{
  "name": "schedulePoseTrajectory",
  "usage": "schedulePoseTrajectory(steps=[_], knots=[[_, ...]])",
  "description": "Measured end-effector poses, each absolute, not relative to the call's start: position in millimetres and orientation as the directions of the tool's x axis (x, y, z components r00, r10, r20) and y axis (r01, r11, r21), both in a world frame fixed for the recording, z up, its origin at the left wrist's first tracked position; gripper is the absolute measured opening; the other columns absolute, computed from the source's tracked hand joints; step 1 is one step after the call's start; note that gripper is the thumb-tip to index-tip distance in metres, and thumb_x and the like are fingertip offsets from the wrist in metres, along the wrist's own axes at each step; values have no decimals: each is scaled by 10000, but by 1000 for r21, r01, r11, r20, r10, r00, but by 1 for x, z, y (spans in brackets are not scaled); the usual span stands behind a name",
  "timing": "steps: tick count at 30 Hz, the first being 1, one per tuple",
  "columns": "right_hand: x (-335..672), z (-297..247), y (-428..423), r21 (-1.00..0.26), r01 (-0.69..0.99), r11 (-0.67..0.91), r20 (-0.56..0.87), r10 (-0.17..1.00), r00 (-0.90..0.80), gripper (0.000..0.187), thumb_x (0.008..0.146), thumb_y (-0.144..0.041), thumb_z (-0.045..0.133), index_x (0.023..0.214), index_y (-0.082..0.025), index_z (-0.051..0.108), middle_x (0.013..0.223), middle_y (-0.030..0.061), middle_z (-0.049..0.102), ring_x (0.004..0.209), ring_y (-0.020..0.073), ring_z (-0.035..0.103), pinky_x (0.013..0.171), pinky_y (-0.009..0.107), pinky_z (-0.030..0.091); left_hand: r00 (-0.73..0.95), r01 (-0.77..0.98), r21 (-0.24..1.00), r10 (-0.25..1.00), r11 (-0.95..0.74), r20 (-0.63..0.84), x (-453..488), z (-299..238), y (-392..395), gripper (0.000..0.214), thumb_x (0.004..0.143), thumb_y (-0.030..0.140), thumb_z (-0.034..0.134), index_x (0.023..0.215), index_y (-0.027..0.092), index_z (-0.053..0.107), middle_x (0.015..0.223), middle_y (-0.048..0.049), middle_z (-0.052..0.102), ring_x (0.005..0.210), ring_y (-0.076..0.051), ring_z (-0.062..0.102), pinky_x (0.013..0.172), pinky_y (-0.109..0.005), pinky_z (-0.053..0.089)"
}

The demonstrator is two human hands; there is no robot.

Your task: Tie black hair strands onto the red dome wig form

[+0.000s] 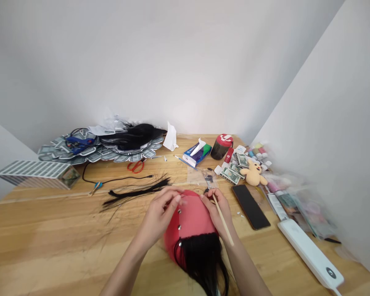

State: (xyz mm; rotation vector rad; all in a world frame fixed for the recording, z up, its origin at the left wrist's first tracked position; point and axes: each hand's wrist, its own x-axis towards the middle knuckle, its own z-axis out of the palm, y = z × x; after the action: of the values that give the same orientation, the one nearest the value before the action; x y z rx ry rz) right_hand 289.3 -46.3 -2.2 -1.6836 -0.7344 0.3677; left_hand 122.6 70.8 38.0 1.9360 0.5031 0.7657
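A red dome-shaped wig head sits on the wooden table right in front of me, with black hair fixed over its near side and metal pins along its left. My left hand rests on the head's left top, fingers pinched together near the crown. My right hand lies on the right side and grips a thin wooden-handled tool, its tip at the crown. A loose bundle of black hair strands lies just beyond the left hand.
A black phone and a white power strip lie to the right. Farther back are red scissors, a tissue pack, a dark jar, banknotes, a plush toy, and a black wig on a banknote fan.
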Motion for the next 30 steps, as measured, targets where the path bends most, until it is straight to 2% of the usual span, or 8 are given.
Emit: schedulePoseTrajectory(steps=[5,11,15,17,19,22,26,30], knots=[[291,-7,-46,-952,284,-117,142,652,744,167,934,-308,652,894,-149,620,786,-27,619,669,123,609,656,294,529,804,-78,876,490,-476,337,127,39,56,243,983,254,497,1051,236,730,1193,-67,708,1148,-232,635,995,-339,477],[292,-4,-49,-942,312,-123,159,656,738,181,925,-325,662,918,-146,633,833,-7,662,742,149,654,728,340,550,669,-58,877,633,-477,389,121,20,47,283,1041,236,385,1021,204,666,1127,-83,726,961,-197,735,845,-287,575],[295,8,-61,-933,340,-122,206,594,778,228,902,-400,637,938,-175,637,954,69,717,915,230,673,864,422,521,549,-26,782,644,-623,532,97,9,29,251,1050,184,362,1077,191,611,1126,-103,727,998,-194,732,858,-287,583],[292,18,-72,-922,367,-127,245,543,803,264,917,-436,585,982,-188,650,1037,105,722,989,260,659,905,435,500,534,-29,668,553,-744,639,85,0,18,239,1052,199,382,1098,182,616,1080,-104,752,1002,-194,732,833,-279,589],[283,29,-84,-909,394,-132,274,524,807,289,939,-443,547,1031,-201,675,1063,104,732,989,256,664,885,405,513,547,-57,521,410,-852,730,74,-11,9,246,1054,210,394,1026,167,635,1052,-108,773,875,-169,760,685,-219,592],[261,45,-102,-880,461,-118,308,596,741,275,954,-407,546,1107,-251,712,931,50,764,789,199,695,728,307,562,582,-89,331,221,-939,782,63,-26,2,247,1043,148,414,936,131,636,1043,-129,780,740,-139,764,488,-168,521],[228,52,-110,-762,647,0,405,780,477,278,969,-222,518,1164,-307,698,990,22,759,832,162,721,728,235,586,622,-110,200,89,-974,778,57,-33,3,252,1016,47,404,946,95,641,1018,-132,782,973,-190,749,559,-178,546],[210,46,-101,-699,711,80,477,793,380,255,917,-105,556,1064,-275,678,912,-1,763,816,134,731,755,192,583,636,-138,140,20,-980,771,53,-32,1,231,1005,85,445,905,130,648,1014,-85,786,1013,-205,736,545,-195,550]])
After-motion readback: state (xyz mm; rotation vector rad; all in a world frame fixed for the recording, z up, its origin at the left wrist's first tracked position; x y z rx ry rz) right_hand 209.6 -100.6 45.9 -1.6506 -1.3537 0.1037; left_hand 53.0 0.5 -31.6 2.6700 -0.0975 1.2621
